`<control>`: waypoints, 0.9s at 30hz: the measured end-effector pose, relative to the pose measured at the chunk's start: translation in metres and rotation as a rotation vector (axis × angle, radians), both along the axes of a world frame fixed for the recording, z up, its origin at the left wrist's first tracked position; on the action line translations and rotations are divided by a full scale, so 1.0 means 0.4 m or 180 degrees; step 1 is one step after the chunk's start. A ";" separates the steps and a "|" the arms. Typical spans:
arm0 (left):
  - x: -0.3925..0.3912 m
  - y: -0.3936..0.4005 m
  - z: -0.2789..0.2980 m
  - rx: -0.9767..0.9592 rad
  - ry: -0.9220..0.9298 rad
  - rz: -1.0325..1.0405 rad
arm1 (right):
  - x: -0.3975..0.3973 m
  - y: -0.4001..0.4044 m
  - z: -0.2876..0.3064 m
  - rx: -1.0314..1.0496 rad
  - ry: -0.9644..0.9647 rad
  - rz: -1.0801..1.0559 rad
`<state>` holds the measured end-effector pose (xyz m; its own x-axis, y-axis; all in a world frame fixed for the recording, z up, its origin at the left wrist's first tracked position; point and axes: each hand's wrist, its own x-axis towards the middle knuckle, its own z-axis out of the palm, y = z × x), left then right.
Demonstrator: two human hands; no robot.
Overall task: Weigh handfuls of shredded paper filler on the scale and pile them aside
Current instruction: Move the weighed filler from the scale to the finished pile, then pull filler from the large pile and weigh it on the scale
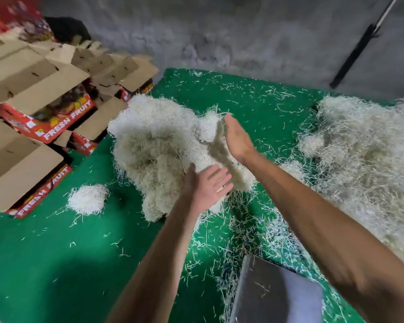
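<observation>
**Piles, boxes and scale on the mat**

A filler pile (154, 145) lies mid-mat (56, 264), with a small clump (88, 198) to its near left. Boxes (40, 108) stand far left. A bigger heap (364, 159) lies right. The scale (275, 294) sits nearest, between the forearms.

Open green mat lying on the near left; paper piles and boxes crowding the rest.

The green mat (56, 264) is lying mostly bare on the near left, offering the widest passage, with only a small clump (88, 198) sitting near the boxes. Stacked fruit boxes (40, 113) with raised flaps are blocking the left side. The middle pile of shredded paper (154, 148) is filling the centre, with the left hand (208, 187) and right hand (237, 138) hovering open at its near right edge. A larger heap (364, 155) is walling off the right. Between pile and heap, a strip of mat is running back toward the grey wall (219, 31). The scale's metal pan (275, 292) is occupying the near foreground beneath the right forearm.
</observation>
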<state>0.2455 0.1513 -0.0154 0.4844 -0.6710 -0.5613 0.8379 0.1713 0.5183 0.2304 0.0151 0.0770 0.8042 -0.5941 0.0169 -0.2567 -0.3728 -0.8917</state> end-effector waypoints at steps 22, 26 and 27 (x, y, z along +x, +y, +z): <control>-0.304 -0.442 -0.182 0.1471 -0.3608 -0.2314 | -0.644 -0.155 -0.429 -0.0893 0.1289 0.0454; -0.377 -0.468 -0.216 0.1588 -0.3764 -0.3339 | -0.795 -0.188 -0.413 -0.2130 0.0944 -0.0351; -0.402 -0.458 -0.225 0.1656 -0.3899 -0.3487 | -0.833 -0.197 -0.416 -0.2061 0.1224 -0.0310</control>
